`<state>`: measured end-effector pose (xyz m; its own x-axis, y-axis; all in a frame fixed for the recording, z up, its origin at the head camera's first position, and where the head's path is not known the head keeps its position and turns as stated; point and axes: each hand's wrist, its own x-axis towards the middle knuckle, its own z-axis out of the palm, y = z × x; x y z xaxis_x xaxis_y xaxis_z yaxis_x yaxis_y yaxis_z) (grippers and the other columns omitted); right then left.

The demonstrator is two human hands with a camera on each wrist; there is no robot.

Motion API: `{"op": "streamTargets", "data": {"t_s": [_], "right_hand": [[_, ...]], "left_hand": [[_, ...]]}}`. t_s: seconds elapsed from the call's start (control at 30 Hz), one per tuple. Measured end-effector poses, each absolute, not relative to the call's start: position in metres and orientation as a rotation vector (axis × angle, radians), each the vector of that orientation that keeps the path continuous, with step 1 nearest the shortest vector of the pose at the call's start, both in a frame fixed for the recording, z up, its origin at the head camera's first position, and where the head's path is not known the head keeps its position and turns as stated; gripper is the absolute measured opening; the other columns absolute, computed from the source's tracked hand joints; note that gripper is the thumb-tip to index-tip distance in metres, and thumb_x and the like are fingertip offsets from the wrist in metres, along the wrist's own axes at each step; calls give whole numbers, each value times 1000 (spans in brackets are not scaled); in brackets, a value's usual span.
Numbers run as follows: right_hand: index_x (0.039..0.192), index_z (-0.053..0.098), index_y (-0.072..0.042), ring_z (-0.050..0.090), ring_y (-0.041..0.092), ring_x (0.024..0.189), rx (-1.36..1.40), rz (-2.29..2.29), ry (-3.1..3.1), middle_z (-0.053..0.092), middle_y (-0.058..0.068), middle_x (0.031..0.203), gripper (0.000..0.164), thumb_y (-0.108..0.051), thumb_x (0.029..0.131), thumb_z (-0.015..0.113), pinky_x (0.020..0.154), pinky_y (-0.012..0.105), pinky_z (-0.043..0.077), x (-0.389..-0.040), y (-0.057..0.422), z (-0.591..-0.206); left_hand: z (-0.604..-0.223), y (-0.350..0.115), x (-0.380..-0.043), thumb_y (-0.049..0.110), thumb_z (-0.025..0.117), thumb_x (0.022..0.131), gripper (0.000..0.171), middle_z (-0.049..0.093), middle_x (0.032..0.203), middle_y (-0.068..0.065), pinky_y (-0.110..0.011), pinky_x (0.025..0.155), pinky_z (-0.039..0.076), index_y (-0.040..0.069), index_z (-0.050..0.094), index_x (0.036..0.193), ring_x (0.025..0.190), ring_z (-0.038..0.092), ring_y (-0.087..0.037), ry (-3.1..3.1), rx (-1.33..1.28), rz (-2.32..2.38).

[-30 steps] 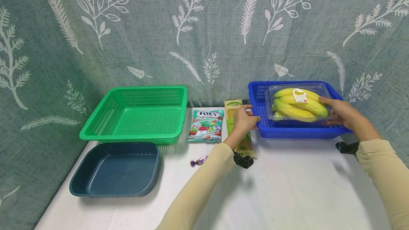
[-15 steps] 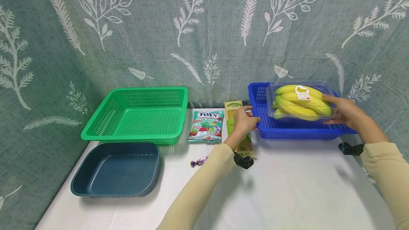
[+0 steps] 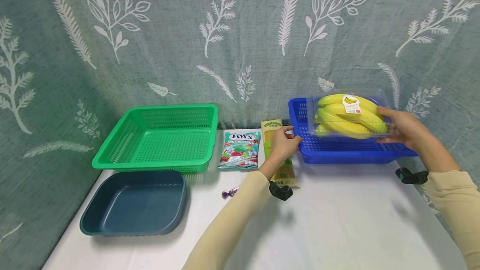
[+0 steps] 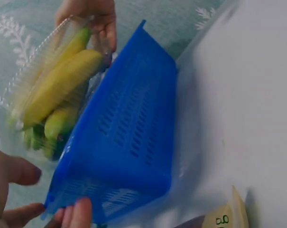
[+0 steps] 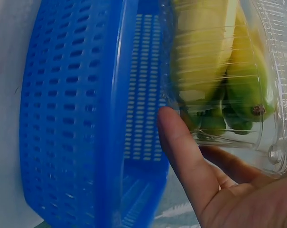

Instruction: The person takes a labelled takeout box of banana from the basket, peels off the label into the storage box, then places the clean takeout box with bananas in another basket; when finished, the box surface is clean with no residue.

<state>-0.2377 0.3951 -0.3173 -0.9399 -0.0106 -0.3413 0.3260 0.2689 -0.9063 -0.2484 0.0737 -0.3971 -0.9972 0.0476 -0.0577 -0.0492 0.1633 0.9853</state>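
A clear plastic box of bananas (image 3: 346, 116) is over the blue basket (image 3: 346, 157), overlapping its back rim in the head view. My right hand (image 3: 406, 130) grips the box by its right end, with thumb and fingers on either side in the right wrist view. In that view the box's underside stands just above the blue mesh floor. At the basket's left end, my left hand (image 3: 283, 141) holds the rim, its fingertips (image 4: 81, 211) curled at the edge. Its thumb points toward the box without reaching it.
Left of the basket lie a yellow-green 500 g packet (image 3: 283, 174), partly under the left hand, and a Fox's candy bag (image 3: 240, 149). A purple-wrapped candy (image 3: 228, 193) lies nearer. A green basket (image 3: 168, 145) and dark blue tub (image 3: 135, 207) stand at left.
The banana box has risen a little relative to the blue basket, carried by my right hand, which shifted slightly right and up. My left hand stays at the rim.
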Motion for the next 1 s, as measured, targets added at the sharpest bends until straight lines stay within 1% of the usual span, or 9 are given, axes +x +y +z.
{"op": "streamTargets", "data": {"t_s": [0.13, 0.27, 0.37, 0.47, 0.57, 0.77, 0.87, 0.93, 1.0], "right_hand": [[158, -5, 0, 68, 6, 80, 278, -1755, 2232, 57, 7, 108, 95, -55, 100, 47, 89, 48, 55, -234, 386, -309], [157, -6, 1, 68, 6, 79, 271, -1767, 2234, 56, 13, 113, 96, -55, 100, 47, 89, 48, 55, -228, 378, -304], [157, -4, 1, 68, 11, 93, 236, -1752, 2255, 28, 39, 145, 93, -56, 101, 44, 89, 47, 55, -223, 371, -302], [158, -3, 0, 51, 34, 127, 200, -1756, 2249, -1, 34, 159, 90, -55, 102, 41, 89, 47, 55, -219, 363, -301], [158, -3, -1, 14, 49, 144, 179, -1777, 2237, -8, 30, 160, 87, -54, 103, 40, 88, 47, 56, -214, 355, -300], [158, -2, -1, 7, 49, 146, 158, -1791, 2238, -15, 24, 162, 88, -53, 103, 43, 86, 46, 57, -208, 342, -298], [158, -2, -1, 21, 46, 143, 152, -1777, 2258, -14, 24, 162, 88, -53, 103, 42, 87, 46, 56, -204, 338, -297], [158, 0, 1, 45, 33, 129, 132, -1753, 2292, -7, 28, 161, 87, -54, 103, 41, 86, 45, 57, -201, 335, -296], [158, 2, 2, 56, 15, 109, 109, -1742, 2313, 0, 30, 159, 86, -53, 104, 40, 86, 45, 57, -198, 333, -297]], "left_hand": [[-395, 65, -249, 21, 63, 98, 42, 67, 114, -7, -35, 74, 57, 12, 60, 139, 96, 66, -19, 2406, 19, 2019], [-384, 59, -251, 35, 58, 99, 48, 64, 127, -5, -37, 88, 54, 19, 55, 144, 118, 60, -22, 2444, 59, 2080], [-375, 56, -249, 52, 54, 99, 58, 62, 134, -4, -39, 94, 51, 22, 49, 149, 122, 57, -21, 2425, 105, 2105], [-366, 56, -248, 66, 51, 94, 73, 55, 143, -6, -43, 99, 49, 24, 42, 153, 128, 53, -23, 2422, 163, 2073], [-360, 56, -247, 73, 51, 90, 83, 45, 152, -9, -48, 103, 45, 28, 32, 158, 137, 45, -24, 2416, 244, 1994], [-352, 53, -244, 67, 56, 91, 90, 32, 159, -12, -53, 104, 43, 28, 17, 162, 142, 38, -29, 2276, 342, 1974], [-350, 50, -243, 61, 61, 92, 88, 31, 159, -13, -51, 98, 49, 27, 18, 162, 141, 38, -31, 2165, 330, 2028], [-350, 47, -242, 56, 64, 92, 87, 32, 158, -15, -49, 91, 54, 28, 20, 161, 137, 42, -34, 2086, 321, 2067], [-350, 44, -241, 54, 66, 91, 85, 34, 156, -16, -46, 84, 57, 29, 23, 160, 134, 46, -33, 2051, 306, 2086]]}}
